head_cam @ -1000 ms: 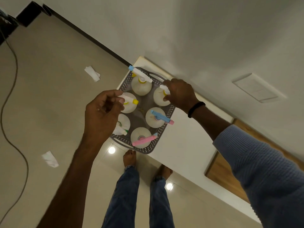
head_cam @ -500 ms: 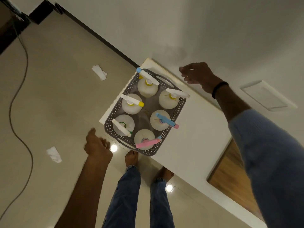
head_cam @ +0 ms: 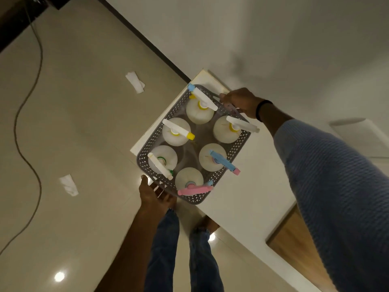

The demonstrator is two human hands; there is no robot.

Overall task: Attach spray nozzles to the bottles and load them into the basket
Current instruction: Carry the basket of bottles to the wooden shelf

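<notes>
A grey perforated basket (head_cam: pixel 146 149) stands on the corner of a white table (head_cam: pixel 255 182). Several white bottles (head_cam: pixel 212 157) stand upright in it, each with a spray nozzle on top: white with a blue tip (head_cam: pixel 202 97), white with a yellow tip (head_cam: pixel 178 130), plain white (head_cam: pixel 242 124), blue (head_cam: pixel 223 163), white with green (head_cam: pixel 159 166) and pink (head_cam: pixel 195 190). My right hand (head_cam: pixel 240 101) grips the far handle. My left hand (head_cam: pixel 154 196) is at the near end, fingers reaching under the near handle, thumb spread out.
The basket overhangs the table corner above a glossy beige floor (head_cam: pixel 84 123). Two white paper scraps (head_cam: pixel 135 82) (head_cam: pixel 68 184) and a dark cable (head_cam: pixel 27 114) lie there. My legs in jeans (head_cam: pixel 166 241) stand below; a wooden panel (head_cam: pixel 294 251) is at lower right.
Both hands left the nozzles and went out to the basket's ends: the right hand dropped onto the far handle, the left came up from below to the near handle.
</notes>
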